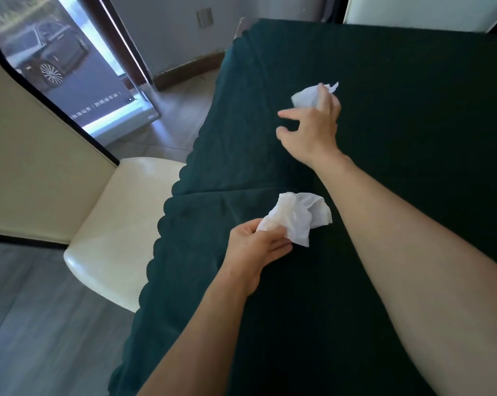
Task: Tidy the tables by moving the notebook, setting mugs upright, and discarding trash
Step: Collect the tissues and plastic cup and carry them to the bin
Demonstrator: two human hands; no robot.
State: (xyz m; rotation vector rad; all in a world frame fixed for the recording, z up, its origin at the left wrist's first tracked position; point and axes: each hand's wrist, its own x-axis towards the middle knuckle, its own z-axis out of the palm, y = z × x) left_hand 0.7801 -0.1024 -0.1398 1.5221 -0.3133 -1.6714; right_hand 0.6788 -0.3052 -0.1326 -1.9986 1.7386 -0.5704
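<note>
Two crumpled white tissues are in view over a table covered with a dark green cloth (398,81). My left hand (256,250) holds the near tissue (296,215) by one end, close to the table's left edge. Farther out, my right hand (310,127) reaches across the cloth; its upper fingers pinch the far tissue (306,99), while the thumb and forefinger are spread apart. No notebook or mug shows in this view.
A cream chair (104,224) stands tucked against the table's left side, its back (27,152) rising at the left. Behind it is a standing poster of a car (56,61) and grey wood flooring (27,324). Another cream chair back (413,12) is at the far edge.
</note>
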